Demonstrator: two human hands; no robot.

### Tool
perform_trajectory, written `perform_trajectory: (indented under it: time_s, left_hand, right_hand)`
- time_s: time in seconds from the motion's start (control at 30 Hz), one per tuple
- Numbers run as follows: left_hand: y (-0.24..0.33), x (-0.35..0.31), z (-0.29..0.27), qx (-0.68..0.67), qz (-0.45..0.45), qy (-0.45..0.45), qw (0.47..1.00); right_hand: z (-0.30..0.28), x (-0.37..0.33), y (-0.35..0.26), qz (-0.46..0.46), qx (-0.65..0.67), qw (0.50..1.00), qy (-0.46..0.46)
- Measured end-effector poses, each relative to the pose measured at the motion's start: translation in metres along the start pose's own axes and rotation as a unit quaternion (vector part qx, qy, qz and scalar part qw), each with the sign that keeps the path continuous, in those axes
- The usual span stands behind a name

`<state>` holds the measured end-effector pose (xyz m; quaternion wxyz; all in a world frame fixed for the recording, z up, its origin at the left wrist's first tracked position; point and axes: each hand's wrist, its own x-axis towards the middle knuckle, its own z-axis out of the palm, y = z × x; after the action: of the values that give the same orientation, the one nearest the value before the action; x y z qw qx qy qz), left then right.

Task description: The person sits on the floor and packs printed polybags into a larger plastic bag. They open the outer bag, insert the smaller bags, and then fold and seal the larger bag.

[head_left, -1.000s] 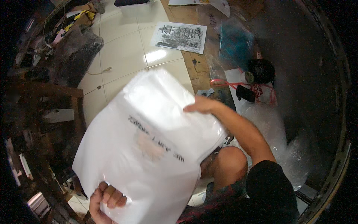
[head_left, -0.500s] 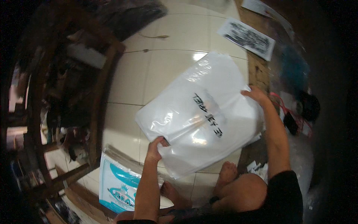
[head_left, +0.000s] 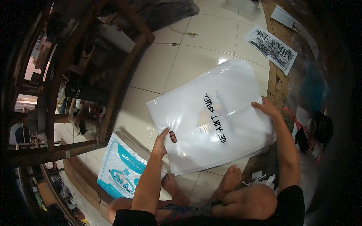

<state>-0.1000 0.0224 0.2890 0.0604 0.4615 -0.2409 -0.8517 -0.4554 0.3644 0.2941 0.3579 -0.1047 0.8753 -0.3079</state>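
Observation:
A stack of large, milky plastic bags [head_left: 188,116] lies over the tiled floor in front of my feet. Its top bag carries black lettering and a faint coloured print showing through. At the left edge, my left hand [head_left: 162,142] is closed on the stack, its thumb on top beside an oval handle hole; fingers show through the hole. My right hand [head_left: 265,106] pinches the right edge, with thumb above and the other fingers partly hidden. Loose layers fan out along the lower right side of the stack.
A teal and white printed packet [head_left: 122,169] lies left of my left forearm. Wooden shelving [head_left: 126,81] fills the left side. A printed sheet [head_left: 271,49] rests near the wooden board [head_left: 277,83] on the right. A cord with a plug [head_left: 191,34] lies on the far floor.
The top bag has gone from creased and glossy to flatter and smoother. My left hand has shifted slightly up relative to my feet, and the view has turned a little.

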Motion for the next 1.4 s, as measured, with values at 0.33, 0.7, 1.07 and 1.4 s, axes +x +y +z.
perform_trajectory:
  time_s: [0.33, 0.7, 1.07, 1.4]
  left_hand:
    - [-0.006, -0.004, -0.005, 0.118, 0.046, 0.044, 0.991]
    - [0.049, -0.031, 0.045, 0.029, 0.056, -0.115, 0.991]
    - [0.038, 0.035, -0.001, 0.002, -0.001, -0.033, 0.999]
    - [0.041, 0.039, -0.007, -0.019, -0.025, -0.047, 0.998]
  right_hand:
    - [0.005, -0.035, -0.012, -0.058, 0.137, 0.983, -0.109]
    - [-0.004, -0.066, -0.057, -0.067, 0.195, 0.978, -0.021]
    - [0.032, -0.018, 0.004, -0.118, 0.128, 0.985, 0.021]
    - [0.077, -0.103, -0.045, -0.252, -0.369, 0.875, 0.185]
